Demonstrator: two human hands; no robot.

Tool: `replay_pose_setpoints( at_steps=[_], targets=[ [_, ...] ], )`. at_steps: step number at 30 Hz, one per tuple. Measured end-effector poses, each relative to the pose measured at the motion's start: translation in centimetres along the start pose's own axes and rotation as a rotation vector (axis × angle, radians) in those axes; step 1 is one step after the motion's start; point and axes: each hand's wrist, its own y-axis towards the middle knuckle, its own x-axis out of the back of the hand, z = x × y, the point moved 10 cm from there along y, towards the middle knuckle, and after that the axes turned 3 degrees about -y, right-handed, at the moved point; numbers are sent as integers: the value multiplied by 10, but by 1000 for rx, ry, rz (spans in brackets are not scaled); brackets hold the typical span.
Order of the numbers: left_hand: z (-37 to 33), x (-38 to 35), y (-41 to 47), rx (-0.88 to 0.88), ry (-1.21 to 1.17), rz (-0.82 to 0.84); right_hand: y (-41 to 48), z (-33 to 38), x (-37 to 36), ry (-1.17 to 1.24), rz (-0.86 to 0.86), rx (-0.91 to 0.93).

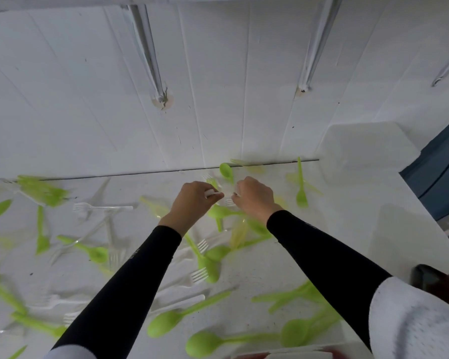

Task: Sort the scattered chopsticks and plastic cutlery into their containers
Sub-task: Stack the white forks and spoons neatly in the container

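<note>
Green plastic spoons (166, 321) and clear white forks (99, 208) lie scattered over a white table (283, 268). My left hand (194, 200) is near the table's far edge and pinches a white fork (214, 195) by its head. Close beside it, my right hand (254, 196) has its fingers curled down onto another clear fork (229, 202) that lies on the table. A green spoon (226, 171) lies just beyond both hands. No chopsticks show.
A translucent white container (368, 149) stands at the table's far right. A bundle of green cutlery (41, 190) sits at the far left. A white panelled wall (140, 112) rises behind the table. Yellow cutlery (237, 234) lies between my arms.
</note>
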Motion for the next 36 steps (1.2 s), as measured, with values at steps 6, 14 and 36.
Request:
replay_pose_setpoints(
  at_steps=[6, 14, 36],
  targets=[
    [-3, -38, 17, 10, 166, 112, -14, -48, 32, 66, -26, -109],
    [-21, -63, 17, -59, 315, 182, -52, -109, 69, 50, 5, -224],
    [-48, 113, -188, 185, -1224, -510, -195, 96, 97, 764, -12, 366]
  ],
)
